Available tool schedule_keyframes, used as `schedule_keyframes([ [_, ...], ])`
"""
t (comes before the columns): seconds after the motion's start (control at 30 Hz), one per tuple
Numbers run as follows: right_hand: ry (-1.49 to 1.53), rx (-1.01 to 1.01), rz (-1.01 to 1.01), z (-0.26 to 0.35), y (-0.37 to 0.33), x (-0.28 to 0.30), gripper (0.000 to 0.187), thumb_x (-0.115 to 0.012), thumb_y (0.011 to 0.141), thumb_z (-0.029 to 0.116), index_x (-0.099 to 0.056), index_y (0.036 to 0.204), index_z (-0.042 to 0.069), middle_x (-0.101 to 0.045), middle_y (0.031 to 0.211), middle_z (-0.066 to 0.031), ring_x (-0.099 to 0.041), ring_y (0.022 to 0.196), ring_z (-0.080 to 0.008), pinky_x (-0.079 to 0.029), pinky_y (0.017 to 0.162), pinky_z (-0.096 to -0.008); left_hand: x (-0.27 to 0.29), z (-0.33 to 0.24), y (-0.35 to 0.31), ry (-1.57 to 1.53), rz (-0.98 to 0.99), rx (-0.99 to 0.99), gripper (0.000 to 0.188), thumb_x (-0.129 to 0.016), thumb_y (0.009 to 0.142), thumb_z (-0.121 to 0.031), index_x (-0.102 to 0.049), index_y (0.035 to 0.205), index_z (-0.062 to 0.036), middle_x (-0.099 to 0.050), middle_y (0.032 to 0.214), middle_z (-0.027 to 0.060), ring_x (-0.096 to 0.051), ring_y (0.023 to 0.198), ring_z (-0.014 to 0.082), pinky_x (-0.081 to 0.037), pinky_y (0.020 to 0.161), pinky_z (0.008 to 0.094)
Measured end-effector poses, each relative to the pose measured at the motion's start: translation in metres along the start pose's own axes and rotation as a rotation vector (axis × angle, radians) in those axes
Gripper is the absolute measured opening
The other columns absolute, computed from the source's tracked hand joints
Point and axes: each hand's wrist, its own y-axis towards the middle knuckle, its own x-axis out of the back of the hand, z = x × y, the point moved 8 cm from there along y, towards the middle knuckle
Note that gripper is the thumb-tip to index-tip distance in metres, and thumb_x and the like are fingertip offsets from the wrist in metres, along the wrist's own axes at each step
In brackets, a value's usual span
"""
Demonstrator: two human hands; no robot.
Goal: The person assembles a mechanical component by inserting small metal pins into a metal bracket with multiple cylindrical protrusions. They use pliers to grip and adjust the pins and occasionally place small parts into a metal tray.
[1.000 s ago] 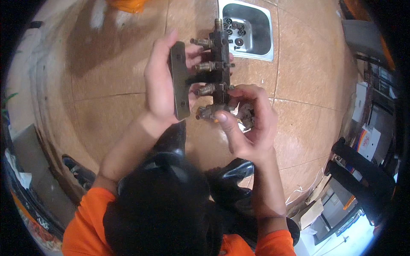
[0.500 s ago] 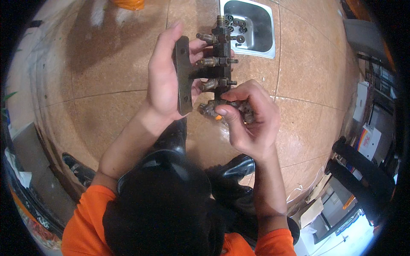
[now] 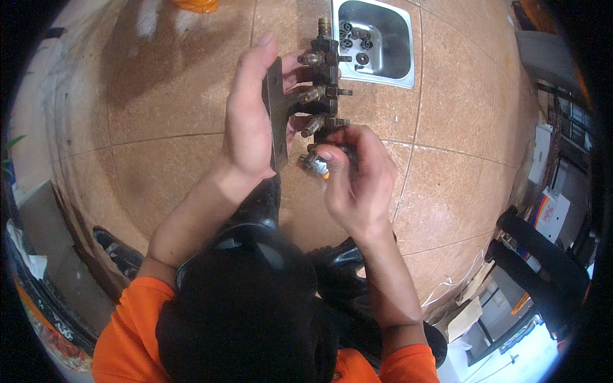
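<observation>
A dark metal valve manifold (image 3: 326,76), a bar with several grimy brass valves along it and a flat mounting plate (image 3: 275,115) on its left side, is held up over the floor. My left hand (image 3: 250,108) grips it, with the palm against the plate and the fingers passing behind the bar. At its near end, my right hand (image 3: 357,172) is closed, thumb and fingers pinching around the lowest valve; the fingers hide most of that part. Short valve stems stick out to the right, and stubby brass outlets point left.
A steel basin (image 3: 401,45) on the tiled floor (image 3: 185,102) holds several round dark parts (image 3: 362,59). Below the manifold lies a small white and orange object (image 3: 319,167), partly hidden. An orange item (image 3: 195,5) is at the far edge; black chair-like bars (image 3: 536,249) stand at right.
My right hand has moved left and curled closer around the manifold's near end. The manifold has turned slightly, so its plate shows more edge-on.
</observation>
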Motion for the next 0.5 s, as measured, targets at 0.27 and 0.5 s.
schedule_keyframes([
  [0.27, 1.038, -0.627, -0.054, -0.059, -0.005, 0.012, 0.018, -0.062, 0.092, 0.008, -0.059, 0.109, 0.003, -0.063, 0.103, -0.0106, -0.062, 0.084, -0.0228, -0.048, 0.072, -0.0300, 0.002, -0.003, 0.001, -0.043, 0.051, 0.030, 0.086, -0.037, 0.095, -0.067, -0.055, 0.129, 0.0102, -0.064, 0.120, 0.0258, -0.067, 0.105, 0.0309, -0.057, 0.092, 0.0492],
  [0.5, 1.100, -0.781, -0.087, -0.090, 0.000, 0.042, 0.029, -0.048, 0.089, -0.001, -0.053, 0.117, 0.001, -0.059, 0.109, -0.0128, -0.061, 0.090, -0.0214, -0.049, 0.076, -0.0325, 0.003, -0.014, 0.002, -0.169, 0.065, 0.009, 0.084, -0.035, 0.095, -0.066, -0.053, 0.128, 0.0097, -0.063, 0.116, 0.0246, -0.069, 0.100, 0.0313, -0.058, 0.088, 0.0543],
])
